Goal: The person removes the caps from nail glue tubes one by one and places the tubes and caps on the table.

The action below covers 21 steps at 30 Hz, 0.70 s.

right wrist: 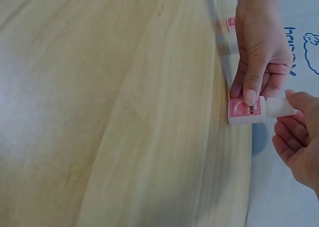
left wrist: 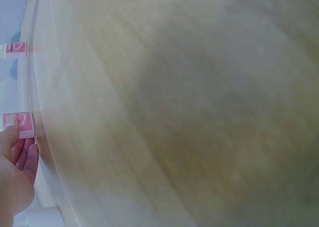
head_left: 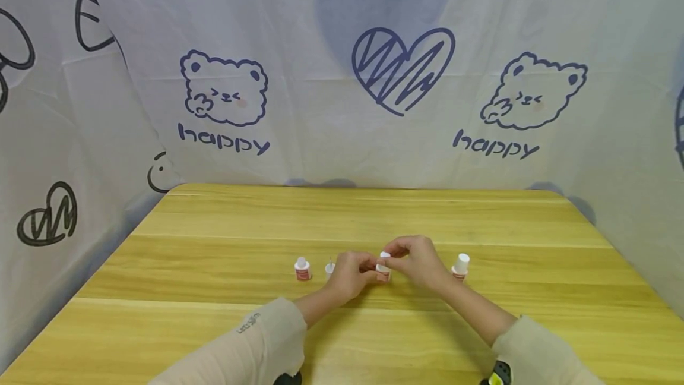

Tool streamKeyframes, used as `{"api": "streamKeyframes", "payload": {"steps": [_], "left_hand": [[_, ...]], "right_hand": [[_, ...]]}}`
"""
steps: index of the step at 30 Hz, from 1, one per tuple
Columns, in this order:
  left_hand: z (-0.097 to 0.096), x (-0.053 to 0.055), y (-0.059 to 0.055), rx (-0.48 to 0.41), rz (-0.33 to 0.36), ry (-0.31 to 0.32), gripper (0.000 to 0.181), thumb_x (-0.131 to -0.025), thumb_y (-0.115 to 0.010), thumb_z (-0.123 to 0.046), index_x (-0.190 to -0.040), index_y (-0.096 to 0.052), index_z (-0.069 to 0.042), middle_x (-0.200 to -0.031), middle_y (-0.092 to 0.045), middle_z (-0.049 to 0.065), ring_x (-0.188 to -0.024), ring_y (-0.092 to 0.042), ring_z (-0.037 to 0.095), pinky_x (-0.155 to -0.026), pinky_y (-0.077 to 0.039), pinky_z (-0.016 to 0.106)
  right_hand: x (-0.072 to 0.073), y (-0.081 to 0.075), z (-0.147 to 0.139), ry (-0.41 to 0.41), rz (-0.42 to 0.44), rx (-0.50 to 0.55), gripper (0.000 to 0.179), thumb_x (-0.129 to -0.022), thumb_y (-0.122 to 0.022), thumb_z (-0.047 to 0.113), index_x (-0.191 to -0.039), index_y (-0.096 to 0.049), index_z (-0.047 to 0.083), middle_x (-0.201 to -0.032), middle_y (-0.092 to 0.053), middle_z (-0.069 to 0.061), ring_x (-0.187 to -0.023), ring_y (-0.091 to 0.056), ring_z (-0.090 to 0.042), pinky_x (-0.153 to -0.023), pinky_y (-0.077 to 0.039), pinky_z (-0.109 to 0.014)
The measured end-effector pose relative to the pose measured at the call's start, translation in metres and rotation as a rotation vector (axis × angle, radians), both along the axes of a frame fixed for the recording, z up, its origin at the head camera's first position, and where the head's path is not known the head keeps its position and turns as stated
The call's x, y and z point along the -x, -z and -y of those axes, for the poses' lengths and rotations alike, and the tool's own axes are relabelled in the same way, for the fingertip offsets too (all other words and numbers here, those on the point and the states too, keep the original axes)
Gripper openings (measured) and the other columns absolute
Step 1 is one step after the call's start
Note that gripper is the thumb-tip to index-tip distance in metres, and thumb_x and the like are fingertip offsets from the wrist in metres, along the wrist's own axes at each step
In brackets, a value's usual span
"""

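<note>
A small white bottle with a pink label stands on the table between both hands. My left hand grips its body, the thumb lying across the label. From the other side, my right hand pinches the white cap at the bottle's top between thumb and fingers. In the right wrist view the cap lines up with the bottle's neck. Just left of my left hand, partly hidden by it, sits a small white piece with a thin stem pointing up.
Another pink-labelled bottle stands farther left with a narrow white top. To the right of my right hand is a similar bottle with a tall, wide white cap. The wooden table ends at a printed cloth behind.
</note>
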State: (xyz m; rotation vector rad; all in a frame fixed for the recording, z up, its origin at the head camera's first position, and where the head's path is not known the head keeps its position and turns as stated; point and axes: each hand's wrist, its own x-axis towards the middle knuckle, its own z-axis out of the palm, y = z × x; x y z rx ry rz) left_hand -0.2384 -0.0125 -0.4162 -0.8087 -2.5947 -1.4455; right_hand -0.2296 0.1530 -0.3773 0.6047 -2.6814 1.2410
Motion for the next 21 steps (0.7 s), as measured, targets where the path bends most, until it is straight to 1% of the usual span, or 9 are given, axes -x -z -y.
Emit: {"api": "streamKeyframes", "payload": {"steps": [4,11,17,21], "left_hand": [[-0.0003,0.0005,0.0010,-0.003,-0.004,-0.001,0.016,-0.077,-0.072,-0.009,-0.088,-0.072,0.003,-0.086,-0.072,0.014,-0.079,-0.070,0.022,-0.066,-0.052,0.015],[-0.0007,0.0008,0.0009,-0.004,0.003,0.002,0.016,-0.078,-0.071,-0.008,-0.089,-0.071,0.003,-0.087,-0.072,0.015,-0.080,-0.070,0.023,-0.068,-0.053,0.016],[-0.0006,0.0007,0.0008,0.008,-0.010,-0.004,0.016,-0.078,-0.071,-0.009,-0.089,-0.071,0.003,-0.087,-0.072,0.014,-0.079,-0.070,0.022,-0.067,-0.053,0.016],[-0.0006,0.0008,0.0010,0.007,-0.006,-0.004,0.016,-0.078,-0.071,-0.009,-0.089,-0.071,0.003,-0.087,-0.072,0.014,-0.078,-0.070,0.022,-0.066,-0.052,0.015]], "right_hand": [[0.0009,-0.0017,-0.0013,-0.018,0.015,-0.006,0.007,-0.081,-0.069,0.004,-0.087,-0.071,0.000,-0.083,-0.071,-0.010,-0.079,-0.066,-0.019,-0.067,-0.054,-0.025],[0.0030,-0.0040,-0.0040,-0.056,0.042,-0.017,0.012,-0.082,-0.069,0.010,-0.089,-0.070,-0.001,-0.085,-0.071,-0.010,-0.080,-0.066,-0.019,-0.067,-0.053,-0.023],[0.0033,-0.0053,-0.0053,-0.084,0.044,-0.024,0.014,-0.083,-0.069,0.009,-0.092,-0.070,-0.003,-0.087,-0.071,-0.013,-0.081,-0.066,-0.020,-0.068,-0.054,-0.023],[0.0033,-0.0079,-0.0057,-0.104,0.045,-0.037,0.015,-0.083,-0.069,0.007,-0.093,-0.070,-0.004,-0.089,-0.071,-0.015,-0.081,-0.066,-0.021,-0.069,-0.055,-0.025]]}}
